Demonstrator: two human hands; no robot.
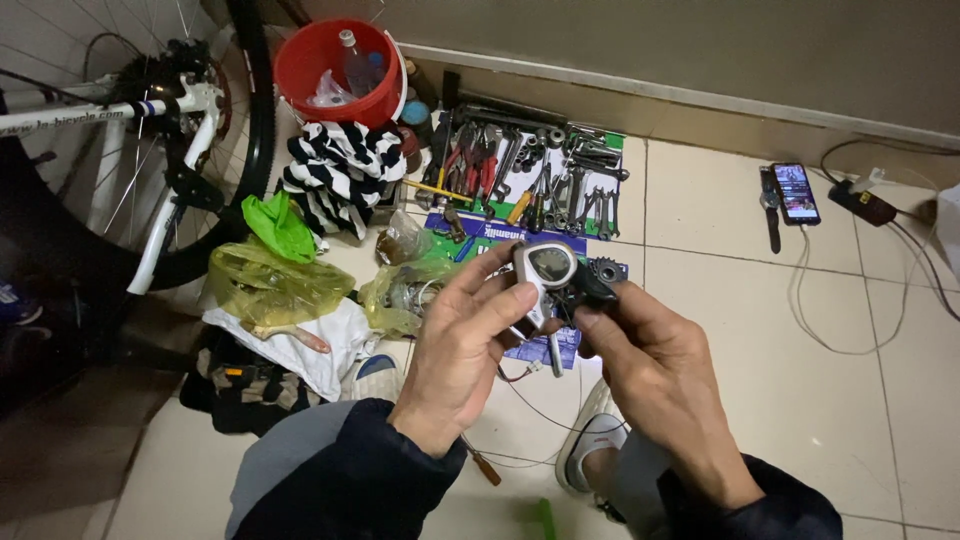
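My left hand [470,340] grips a small white gauge unit with a round dark dial [547,267], held up in front of me. My right hand [650,375] pinches the black part [592,288] joined to its right side. Thin wires [530,372] hang down from the unit between my hands. Both sleeves are dark. Below the hands are my knees and a grey shoe [592,440].
Several wrenches and pliers [530,175] lie on a mat on the tiled floor. A red bucket [335,70], a striped cloth [340,165], yellow and green bags [270,275], and a white bicycle [150,130] stand left. A phone [795,193] with cable lies right.
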